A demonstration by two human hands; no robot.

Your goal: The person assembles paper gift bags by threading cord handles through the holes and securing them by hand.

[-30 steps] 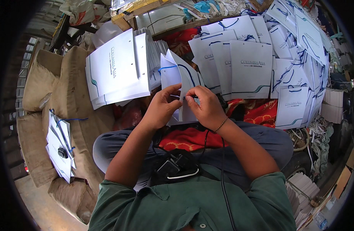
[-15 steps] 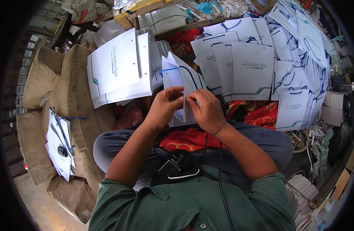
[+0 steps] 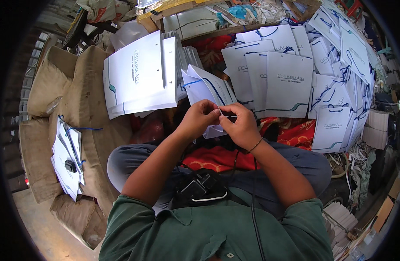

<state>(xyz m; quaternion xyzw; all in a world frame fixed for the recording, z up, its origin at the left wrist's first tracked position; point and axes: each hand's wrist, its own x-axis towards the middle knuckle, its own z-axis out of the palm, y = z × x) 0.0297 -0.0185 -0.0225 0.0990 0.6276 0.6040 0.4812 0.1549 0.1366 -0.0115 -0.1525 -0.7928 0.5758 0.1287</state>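
On the near side of the white paper bag (image 3: pixel 195 92), taken as landmark, a black block (image 3: pixel 199 187) with a white strip is seen in the lap, a black cable (image 3: pixel 253 204) to its right. Red patterned cloth (image 3: pixel 215 157) is exposed between block and bag.

At the bag's near edge the left hand (image 3: pixel 202 117) and right hand (image 3: pixel 240 122) are met; thumb and fingers of each are brought into a narrow pinch, a sliver of white showing between. Whether paper or cord is gripped cannot be told. The bag is tilted, its mouth spread, with blue cord (image 3: pixel 214 91) along one panel.

Left of the bag, a stack of white bags (image 3: pixel 135 74) is set close; little room is left between. Right of it, overlapping bags (image 3: pixel 289 85) are stood, cloth exposed below their lower edges.

Farther left, a brown sofa (image 3: pixel 82 87) is noted; farther right, a heap of bags (image 3: pixel 356 52). Beyond the bag, a wooden frame (image 3: pixel 171 9) is seen.
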